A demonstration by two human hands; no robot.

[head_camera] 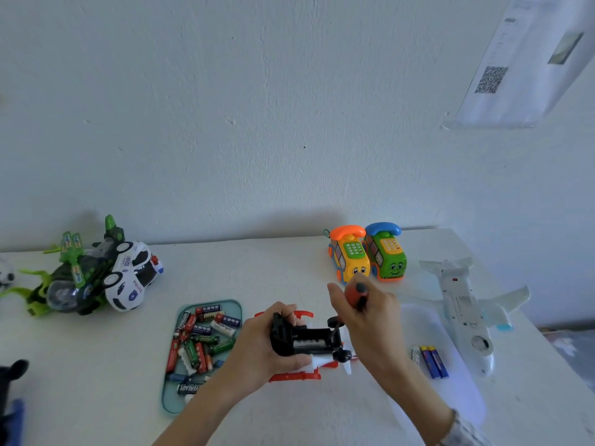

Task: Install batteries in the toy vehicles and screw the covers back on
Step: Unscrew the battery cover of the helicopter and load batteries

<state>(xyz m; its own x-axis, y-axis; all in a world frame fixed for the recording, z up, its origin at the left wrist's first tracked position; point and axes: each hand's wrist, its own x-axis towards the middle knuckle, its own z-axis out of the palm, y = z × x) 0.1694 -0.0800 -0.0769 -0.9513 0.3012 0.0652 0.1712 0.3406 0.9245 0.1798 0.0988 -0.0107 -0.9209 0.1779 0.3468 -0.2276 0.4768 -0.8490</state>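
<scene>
hidden: we cannot see where the tip of the screwdriver [355, 297] lands; its thin shaft drops behind the right hand [365, 312] toward the black underside of the toy car [307, 344].
cut off: a dark plush shape [11, 378] and a blue scrap sit at the left edge, only partly in view; a white toy [6, 275] above them is clipped too.
hard to read: the labels on the loose batteries [433, 362] by the plane are too small for us to make out.
toy car: red and white body, flipped belly up just in front of us at the table's [289, 413] near middle; the black battery bay is open and we see a cell lying inside.
left hand: our left hand [262, 346] grips the car's rear end, fingers curled around it.
right hand: clamped on the screwdriver's orange and black handle, held above the car's front.
tray: a teal tray [174, 403] of mixed batteries lies just left of the car.
other toys: a green dinosaur vehicle [69, 278] and a police car [132, 278] lean together far left; two phone buses [368, 255] stand at the back; a white plane [463, 310] lies belly up on the right.
surface: white tabletop.
room: pale blue wall [257, 107], with a sheet bearing a qr code [491, 79] taped at top right.
</scene>
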